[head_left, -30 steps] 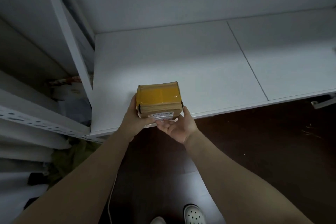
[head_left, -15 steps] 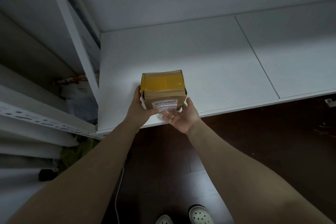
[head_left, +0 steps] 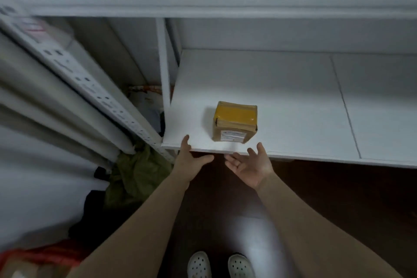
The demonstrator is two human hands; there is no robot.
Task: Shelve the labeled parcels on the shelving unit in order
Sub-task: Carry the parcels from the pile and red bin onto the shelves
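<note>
The parcel [head_left: 234, 123], a small brown box with yellow tape across its top and a white label [head_left: 232, 136] on its near face, is sitting on the white shelf [head_left: 293, 101] at centre frame, close to the front edge and apart from both hands. The left hand [head_left: 191, 162] is hanging just below and left of it, its grip apart and holding nothing, one finger lying over the shelf's front edge. The right hand [head_left: 250, 167] is hovering palm up below the edge, lower right of the parcel, its grip likewise apart, fingers spread. At the bottom of the frame, white shoes [head_left: 199, 265] are standing on the dark floor [head_left: 338, 198]. A green cloth [head_left: 137, 171] is lying bunched at lower left, by the foot of a perforated post [head_left: 101, 95].
</note>
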